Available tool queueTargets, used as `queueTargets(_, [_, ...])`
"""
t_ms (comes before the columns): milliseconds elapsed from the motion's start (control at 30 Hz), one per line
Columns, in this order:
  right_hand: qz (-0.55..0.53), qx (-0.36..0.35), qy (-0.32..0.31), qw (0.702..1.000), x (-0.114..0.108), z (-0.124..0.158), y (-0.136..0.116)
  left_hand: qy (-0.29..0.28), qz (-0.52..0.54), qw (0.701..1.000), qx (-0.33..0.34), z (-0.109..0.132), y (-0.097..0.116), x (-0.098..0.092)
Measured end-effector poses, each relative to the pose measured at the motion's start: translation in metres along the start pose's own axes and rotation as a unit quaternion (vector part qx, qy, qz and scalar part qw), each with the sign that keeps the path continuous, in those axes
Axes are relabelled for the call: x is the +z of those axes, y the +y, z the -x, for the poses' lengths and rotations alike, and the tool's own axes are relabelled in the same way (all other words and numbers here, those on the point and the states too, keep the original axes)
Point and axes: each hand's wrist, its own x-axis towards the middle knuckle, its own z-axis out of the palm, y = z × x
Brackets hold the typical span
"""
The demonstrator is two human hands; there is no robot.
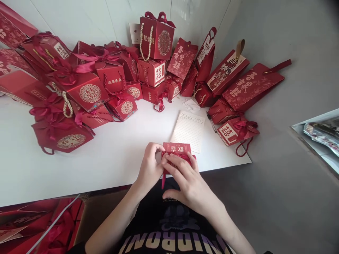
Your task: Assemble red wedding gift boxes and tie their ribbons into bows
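A small red gift box [177,146] with gold Chinese characters sits at the table's front edge, close to my body. Around its middle runs a dark red ribbon [163,181], one end hanging over the edge. My left hand [150,165] grips the box's left side, its fingertips bent at the ribbon. My right hand [186,176] lies across the top, fingers stretched out over the ribbon and the thumb held apart below. The right fingertips meet the left ones, so the ribbon between them is partly hidden.
Several red gift boxes [90,93] with ribbons and rope handles crowd the back and left of the white table [113,155]. A lined notepad [188,130] lies just beyond my hands, with a pen [212,121] to its right. More boxes [230,132] stand at the right edge.
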Motion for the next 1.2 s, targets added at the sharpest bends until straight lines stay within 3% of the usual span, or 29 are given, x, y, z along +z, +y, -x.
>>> queueTargets(167, [0.016, -0.003, 0.097, 0.995, 0.020, 0.011, 0.005, -0.041, -0.094, 0.989, 0.107, -0.005, 0.002, -0.001])
queueTargets(367, [-0.005, -0.042, 0.164, 0.986, 0.024, 0.026, 0.008, -0.093, -0.162, 0.972, 0.140, -0.011, 0.012, -0.002])
queueTargets(533, [0.017, -0.023, 0.202, 0.979, 0.030, 0.028, 0.003, -0.159, -0.145, 0.970, 0.111, -0.014, 0.024, -0.002])
queueTargets(1200, [-0.041, -0.039, 0.234, 0.971, 0.040, 0.023, -0.004, -0.115, -0.134, 0.981, 0.078, -0.014, 0.022, 0.011])
